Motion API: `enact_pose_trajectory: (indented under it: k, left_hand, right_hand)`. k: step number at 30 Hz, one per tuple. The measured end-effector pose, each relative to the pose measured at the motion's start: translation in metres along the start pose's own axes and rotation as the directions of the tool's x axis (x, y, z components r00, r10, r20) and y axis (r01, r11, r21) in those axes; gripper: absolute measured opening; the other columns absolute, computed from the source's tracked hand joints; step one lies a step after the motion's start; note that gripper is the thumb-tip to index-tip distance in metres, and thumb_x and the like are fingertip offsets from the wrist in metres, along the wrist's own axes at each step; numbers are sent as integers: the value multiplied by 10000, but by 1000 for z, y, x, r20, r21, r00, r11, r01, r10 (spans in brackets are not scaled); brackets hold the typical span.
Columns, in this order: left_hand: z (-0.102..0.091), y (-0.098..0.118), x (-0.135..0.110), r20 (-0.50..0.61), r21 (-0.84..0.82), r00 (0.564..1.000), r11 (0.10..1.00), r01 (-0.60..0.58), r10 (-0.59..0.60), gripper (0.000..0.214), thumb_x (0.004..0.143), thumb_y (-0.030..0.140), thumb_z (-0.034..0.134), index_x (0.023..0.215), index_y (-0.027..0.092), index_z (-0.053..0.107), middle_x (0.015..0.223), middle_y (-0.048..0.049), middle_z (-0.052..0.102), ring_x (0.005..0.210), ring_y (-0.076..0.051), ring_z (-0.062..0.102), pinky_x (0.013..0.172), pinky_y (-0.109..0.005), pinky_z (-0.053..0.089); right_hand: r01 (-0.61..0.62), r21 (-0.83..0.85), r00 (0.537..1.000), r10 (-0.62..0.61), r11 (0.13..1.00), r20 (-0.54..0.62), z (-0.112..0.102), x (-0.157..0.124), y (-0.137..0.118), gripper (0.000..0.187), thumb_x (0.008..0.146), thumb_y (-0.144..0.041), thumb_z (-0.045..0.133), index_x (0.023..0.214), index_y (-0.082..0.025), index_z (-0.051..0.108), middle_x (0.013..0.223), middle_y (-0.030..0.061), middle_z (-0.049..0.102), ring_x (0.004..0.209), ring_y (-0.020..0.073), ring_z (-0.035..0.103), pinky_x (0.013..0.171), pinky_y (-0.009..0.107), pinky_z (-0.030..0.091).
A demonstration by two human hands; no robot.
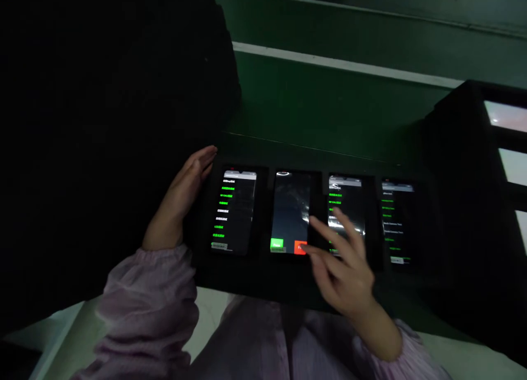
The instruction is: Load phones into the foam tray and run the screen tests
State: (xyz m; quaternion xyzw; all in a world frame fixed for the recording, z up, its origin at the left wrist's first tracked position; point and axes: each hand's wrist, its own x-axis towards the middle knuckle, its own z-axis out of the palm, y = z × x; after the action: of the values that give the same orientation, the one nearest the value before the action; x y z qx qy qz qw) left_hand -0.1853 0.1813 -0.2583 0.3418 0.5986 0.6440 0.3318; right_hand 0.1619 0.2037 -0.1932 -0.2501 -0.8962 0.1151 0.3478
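A black tray [251, 273] holds a row of several smartphones. The second phone from the left [290, 210] has a nearly blank dark screen with a green button and a red button at its bottom. My right hand [345, 267] hovers over the gap beside it, fingers spread, one fingertip at the red button. Those fingers partly cover the third phone [348, 190]. Along the tray's left edge lies my left hand [181, 188], fingers stretched out, nearest the leftmost phone [234, 212]. That phone and the rightmost one [397, 221] show lists of green and white text.
A large dark shape [123, 122] rises at the left. On the right stands a black box-like frame [465, 127] with bright panels [513, 166] in it. Behind the tray is a green surface [325, 105] crossed by a white line [349, 66]. The light is dim.
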Motion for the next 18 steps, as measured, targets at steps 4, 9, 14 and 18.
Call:
enact_pose_trajectory:
  k: [4, 9, 14, 18]
  left_hand:
    - [3, 9, -3, -13, 17, 999, 999, 52, -51, 655, 805, 782, 752, 1206, 265, 739, 1412, -86, 701, 1506, -372, 469, 1281, -585, 357]
    - [10, 22, -8, -57, 22, 991, 992, 125, -123, 592, 735, 765, 825, 1115, 316, 762, 1295, 11, 760, 1487, -343, 482, 1301, -551, 325]
    - [19, 30, -11, -112, 35, 983, 988, 148, -143, 634, 621, 808, 866, 1016, 321, 776, 1240, 6, 785, 1501, -370, 463, 1331, -560, 259]
    - [25, 35, -16, -148, 68, 976, 983, 170, -158, 661, 617, 805, 883, 1021, 294, 772, 1277, -7, 778, 1521, -351, 452, 1340, -537, 271]
  right_hand:
    - [-93, -164, 993, 80, 982, -89, -35, -27, 31, 240, 1010, -56, 590, 1038, -207, 775, 1404, 58, 710, 1512, 292, 493, 1163, 465, 515]
    - [-98, -249, 994, 85, 963, -62, -45, -45, 40, 234, 1001, -96, 609, 1089, -218, 788, 1510, 57, 641, 1544, 324, 441, 1160, 517, 527]
    - [-170, -323, 984, 145, 931, -100, -56, -57, 47, 258, 1000, -116, 603, 1099, -244, 803, 1504, 55, 642, 1556, 346, 419, 1172, 562, 516]
    - [-240, -398, 963, 166, 886, -212, -76, -72, 63, 290, 987, -87, 620, 1097, -278, 809, 1505, 39, 637, 1540, 354, 441, 1174, 605, 497]
